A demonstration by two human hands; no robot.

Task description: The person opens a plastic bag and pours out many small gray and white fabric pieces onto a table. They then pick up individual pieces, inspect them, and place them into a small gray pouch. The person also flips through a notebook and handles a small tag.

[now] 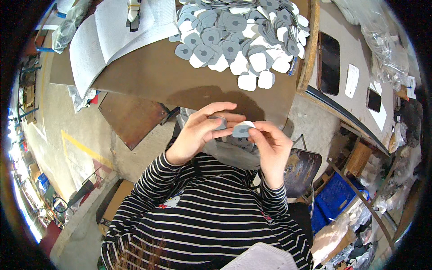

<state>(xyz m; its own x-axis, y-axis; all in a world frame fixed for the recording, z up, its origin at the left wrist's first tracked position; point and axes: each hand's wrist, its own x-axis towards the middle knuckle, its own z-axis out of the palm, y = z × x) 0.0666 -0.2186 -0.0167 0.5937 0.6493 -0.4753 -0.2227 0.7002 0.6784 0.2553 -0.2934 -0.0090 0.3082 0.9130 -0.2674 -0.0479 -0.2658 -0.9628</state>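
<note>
My left hand (192, 134) is closed on a small grey pad (221, 122), pinched between thumb and fingers while the upper fingers stretch out. Thumb and fingertips of my right hand (274, 148) grip another rounded grey pad (241, 131), which has a darker centre and a white layer at its top edge. The two pads are close together in front of my chest. Below them, a clear plastic bag (225, 153) with similar grey pieces rests at my lap, partly hidden by my hands. A big heap of grey and white pads (229, 27) covers the far part of the brown table (144, 67).
An open paper booklet (105, 40) lies at the table's far left. A wooden edge strip (309, 49) borders the right side. Beyond it, a second table carries a black tablet-like slab (329, 63) and a phone (374, 100). A stool (302, 168) and blue crate (335, 198) stand at right.
</note>
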